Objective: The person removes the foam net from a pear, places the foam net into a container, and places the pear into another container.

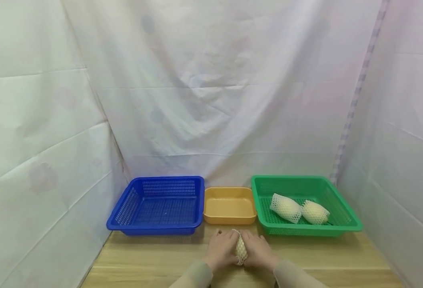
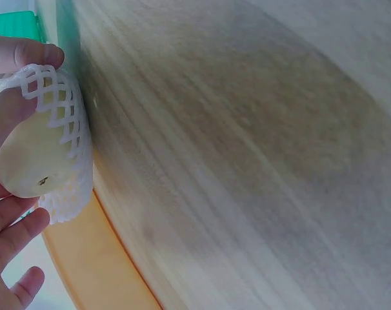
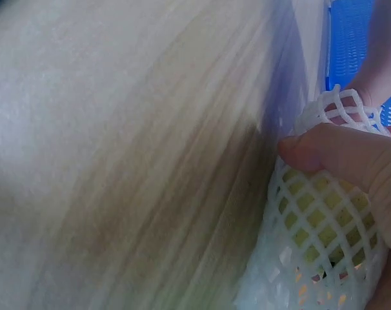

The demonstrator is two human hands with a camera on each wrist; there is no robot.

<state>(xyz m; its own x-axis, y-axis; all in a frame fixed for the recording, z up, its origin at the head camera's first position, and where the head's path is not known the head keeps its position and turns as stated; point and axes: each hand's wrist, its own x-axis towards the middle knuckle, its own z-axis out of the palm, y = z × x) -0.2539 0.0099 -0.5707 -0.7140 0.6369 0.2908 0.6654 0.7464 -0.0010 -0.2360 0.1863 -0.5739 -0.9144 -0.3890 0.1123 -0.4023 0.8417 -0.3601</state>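
Between both hands, just over the front of the wooden table, is a pale yellow pear (image 2: 31,152) in a white foam net sleeve (image 1: 241,251). My left hand (image 1: 221,249) holds it from the left, with fingers about the sleeve. From the other side my right hand (image 1: 259,252) grips it, the thumb lying across the mesh in the right wrist view. Part of the fruit's bare skin and its blossom end show outside the sleeve (image 2: 70,142) in the left wrist view. The palms hide much of the pear in the head view.
Behind the hands stands a shallow orange tray (image 1: 229,220). A blue basket (image 1: 154,231) is left of it. At right, a green basket (image 1: 305,230) holds two net-wrapped pears (image 1: 287,208). White cloth (image 1: 204,100) hangs around the wooden table (image 1: 143,256).
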